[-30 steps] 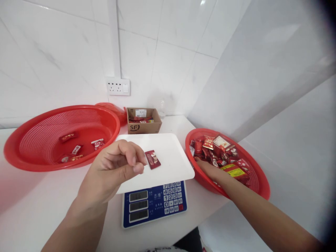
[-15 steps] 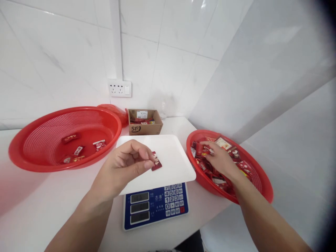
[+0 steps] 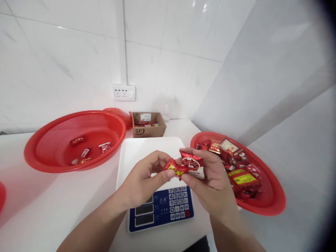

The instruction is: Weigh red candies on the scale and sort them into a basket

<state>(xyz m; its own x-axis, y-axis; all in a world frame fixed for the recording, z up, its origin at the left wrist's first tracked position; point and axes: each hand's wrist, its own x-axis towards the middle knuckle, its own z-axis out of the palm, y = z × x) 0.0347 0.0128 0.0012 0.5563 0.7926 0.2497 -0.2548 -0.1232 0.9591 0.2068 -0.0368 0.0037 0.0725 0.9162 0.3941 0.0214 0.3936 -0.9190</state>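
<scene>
My left hand (image 3: 145, 178) pinches one end of a small red wrapped candy (image 3: 176, 169) with yellow lettering between thumb and fingers. My right hand (image 3: 214, 178) is closed on a red-and-white candy packet (image 3: 193, 164), and its thumb touches the other end of the small candy. Both hands meet above the white pan (image 3: 128, 154) of a digital scale (image 3: 160, 224) with a blue keypad panel. Fingers cover parts of both wrappers, and the hands hide much of the pan.
On the right, a red plastic basket (image 3: 275, 204) holds many wrapped sweets. At the left, another red basket (image 3: 34, 150) contains several sweets. A cardboard box (image 3: 154, 132) with packets stands behind the scale, beside a red bag (image 3: 119, 113). The wall carries a socket (image 3: 124, 92).
My right hand has left the right basket with the red candies and come over the scale, meeting my left hand. The dark red packet seen by my left fingers is out of sight.
</scene>
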